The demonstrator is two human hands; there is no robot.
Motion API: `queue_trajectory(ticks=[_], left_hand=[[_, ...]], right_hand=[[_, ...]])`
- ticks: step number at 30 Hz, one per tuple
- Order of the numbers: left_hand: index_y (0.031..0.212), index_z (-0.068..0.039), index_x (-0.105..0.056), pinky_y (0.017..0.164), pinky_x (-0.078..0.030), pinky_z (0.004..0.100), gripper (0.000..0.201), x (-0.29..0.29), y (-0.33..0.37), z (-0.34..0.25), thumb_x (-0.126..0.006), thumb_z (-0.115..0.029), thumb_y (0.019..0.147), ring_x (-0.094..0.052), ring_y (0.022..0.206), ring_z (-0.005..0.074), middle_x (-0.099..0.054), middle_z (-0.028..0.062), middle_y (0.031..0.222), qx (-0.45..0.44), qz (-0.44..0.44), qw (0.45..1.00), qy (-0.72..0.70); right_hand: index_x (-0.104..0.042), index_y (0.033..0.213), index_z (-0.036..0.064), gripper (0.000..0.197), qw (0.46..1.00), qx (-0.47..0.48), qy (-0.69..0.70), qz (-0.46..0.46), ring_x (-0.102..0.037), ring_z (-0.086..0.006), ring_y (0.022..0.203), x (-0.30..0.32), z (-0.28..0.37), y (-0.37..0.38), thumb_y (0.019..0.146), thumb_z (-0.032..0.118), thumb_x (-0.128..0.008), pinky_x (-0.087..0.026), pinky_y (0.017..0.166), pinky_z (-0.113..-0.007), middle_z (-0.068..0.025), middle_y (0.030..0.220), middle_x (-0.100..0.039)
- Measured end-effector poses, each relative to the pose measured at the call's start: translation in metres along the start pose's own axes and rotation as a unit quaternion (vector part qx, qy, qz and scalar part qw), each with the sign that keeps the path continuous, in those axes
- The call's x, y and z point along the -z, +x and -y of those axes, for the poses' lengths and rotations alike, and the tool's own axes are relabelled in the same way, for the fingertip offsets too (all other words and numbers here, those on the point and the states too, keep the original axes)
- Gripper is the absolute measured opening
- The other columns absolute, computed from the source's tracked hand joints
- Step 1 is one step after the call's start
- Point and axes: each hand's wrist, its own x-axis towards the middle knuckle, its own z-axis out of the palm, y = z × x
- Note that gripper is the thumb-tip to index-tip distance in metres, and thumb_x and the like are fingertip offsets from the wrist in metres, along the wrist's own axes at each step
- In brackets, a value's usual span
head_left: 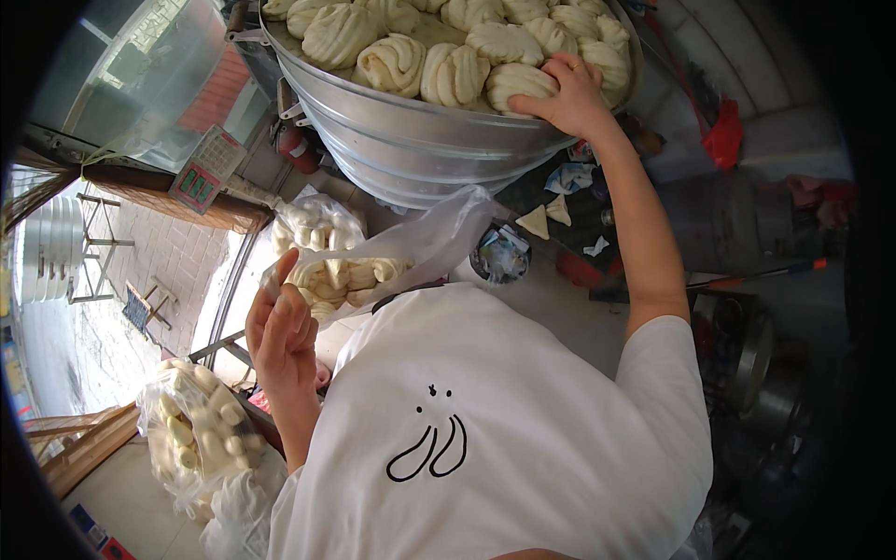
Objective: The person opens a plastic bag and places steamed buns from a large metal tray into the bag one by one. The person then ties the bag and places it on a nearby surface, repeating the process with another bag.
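A large round metal steamer tray (pixel 401 131) holds several pale twisted steamed buns. My right hand (pixel 563 93) reaches up into the tray and grips one bun (pixel 519 82) at the near rim. My left hand (pixel 280 327) is raised at chest height and pinches the edge of a thin clear plastic bag (pixel 439 233). The bag hangs open toward the tray with several buns (pixel 350 275) visible in or behind it. My white shirt fills the lower middle.
More stacked steamer trays sit under the top one. A bag of pale buns (pixel 196 434) stands at lower left. A scale (pixel 207 166) is at upper left, a dark counter (pixel 579 224) with dough scraps at centre right, and metal pots (pixel 756 373) at right.
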Motion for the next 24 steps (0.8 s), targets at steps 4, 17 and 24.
queue_trajectory(ticks=[4,17,24], left_hand=[[0.139,0.016,-0.029,0.043,-0.019,0.0157,0.058,-0.012,0.000,-0.001,-0.051,-0.012,0.095,-0.028,0.051,-0.0009,-0.040,-0.0043,0.070,0.009,-0.001,1.000,0.007],[0.143,0.014,-0.022,0.046,-0.022,0.0137,0.074,-0.044,0.004,0.000,-0.060,-0.020,0.090,-0.028,0.052,-0.0016,-0.038,-0.0051,0.072,0.035,0.056,0.997,-0.049],[0.144,0.015,-0.020,0.044,-0.023,0.0154,0.078,-0.061,-0.009,-0.022,-0.060,-0.022,0.088,-0.029,0.051,0.0002,-0.039,-0.0050,0.071,0.036,0.079,0.995,-0.043]], right_hand=[[-0.058,0.122,-0.0003,0.086,0.985,0.015,0.171,-0.035,-0.050,-0.0222,0.118,0.002,-0.025,-0.006,0.064,0.059,-0.077,-0.042,0.098,-0.040,-0.0151,0.135,-0.046],[-0.048,0.125,0.0084,0.052,0.492,0.095,0.865,0.005,-0.049,-0.0264,0.110,-0.008,0.036,-0.092,0.087,0.043,-0.056,-0.038,0.096,-0.048,-0.0101,0.120,-0.051],[-0.065,0.105,-0.0009,0.043,0.924,0.219,0.267,0.164,-0.066,-0.0227,0.091,-0.144,0.182,-0.148,0.076,0.027,-0.078,-0.054,0.076,-0.033,-0.0125,0.101,-0.066]])
